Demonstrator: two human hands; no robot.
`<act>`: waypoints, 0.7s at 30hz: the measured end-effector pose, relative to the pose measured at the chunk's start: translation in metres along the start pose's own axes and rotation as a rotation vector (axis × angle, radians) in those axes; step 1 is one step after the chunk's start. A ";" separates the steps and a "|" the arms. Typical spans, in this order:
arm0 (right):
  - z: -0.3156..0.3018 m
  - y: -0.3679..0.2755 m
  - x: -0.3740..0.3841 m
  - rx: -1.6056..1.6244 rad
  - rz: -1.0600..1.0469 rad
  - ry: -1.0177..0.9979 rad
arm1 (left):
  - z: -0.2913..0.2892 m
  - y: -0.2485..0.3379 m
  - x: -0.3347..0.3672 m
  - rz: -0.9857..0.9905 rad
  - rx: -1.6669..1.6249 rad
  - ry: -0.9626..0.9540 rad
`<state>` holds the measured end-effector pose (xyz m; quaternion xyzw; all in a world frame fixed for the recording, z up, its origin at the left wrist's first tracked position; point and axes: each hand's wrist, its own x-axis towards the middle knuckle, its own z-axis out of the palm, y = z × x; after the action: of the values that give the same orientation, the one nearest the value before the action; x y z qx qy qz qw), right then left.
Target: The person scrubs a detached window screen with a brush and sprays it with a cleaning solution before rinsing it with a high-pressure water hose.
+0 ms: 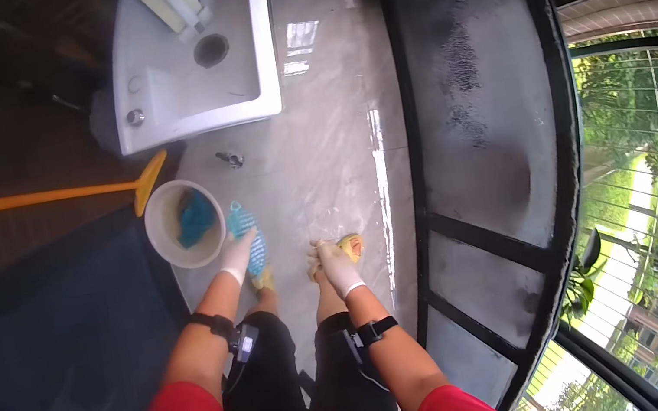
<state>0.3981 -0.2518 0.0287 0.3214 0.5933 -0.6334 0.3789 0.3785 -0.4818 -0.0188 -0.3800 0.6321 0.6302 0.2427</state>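
Observation:
My left hand (238, 254) wears a white glove and is closed around a light blue oblong scrub brush (251, 230). The brush has rows of pale dots and a small loop at its far end, and it is held above the wet pale floor. My right hand (338, 265), gloved too, holds nothing; its fingers are loosely apart above my right foot, which is in a yellow slipper (351, 245). To the left of the brush stands a white bucket (191, 261) with a blue-green cloth (195, 218) inside.
A white sink (268, 75) is at the far left. Near it, an orange-handled tool (37, 199) reaches to the bucket. A small dark metal fitting (230, 159) is near the sink. On the right, black-framed frosted panels (471, 163) border the wet tiles (327, 144), beside a barred window (653, 148).

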 end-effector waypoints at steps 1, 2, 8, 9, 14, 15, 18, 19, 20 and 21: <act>-0.006 -0.018 -0.003 0.053 -0.042 0.017 | 0.003 0.003 0.008 0.000 0.001 0.032; -0.013 -0.030 -0.004 0.053 -0.034 -0.002 | 0.013 0.006 0.016 -0.001 -0.001 0.052; -0.063 -0.049 0.021 0.204 0.033 0.073 | 0.056 0.034 0.107 0.054 0.007 0.205; -0.074 -0.037 0.033 0.230 0.012 0.103 | 0.063 0.031 0.129 0.047 0.012 0.214; -0.090 -0.029 0.075 0.376 -0.030 0.137 | 0.047 -0.011 0.251 0.166 0.147 0.353; -0.090 -0.029 0.086 0.395 -0.032 0.130 | 0.040 -0.019 0.265 0.163 0.154 0.362; -0.077 -0.037 0.110 0.386 -0.051 0.046 | -0.002 -0.043 0.307 0.036 0.164 0.475; -0.083 -0.036 0.118 0.384 -0.063 0.058 | 0.015 -0.027 0.302 0.043 0.158 0.461; -0.089 -0.036 0.127 0.381 -0.079 0.047 | 0.031 -0.011 0.295 0.039 0.118 0.405; -0.089 -0.037 0.135 0.382 -0.098 0.007 | 0.034 0.006 0.284 0.047 0.084 0.375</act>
<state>0.2939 -0.1761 -0.0756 0.3605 0.4786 -0.7510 0.2774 0.1994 -0.4984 -0.2416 -0.4656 0.7006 0.5270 0.1213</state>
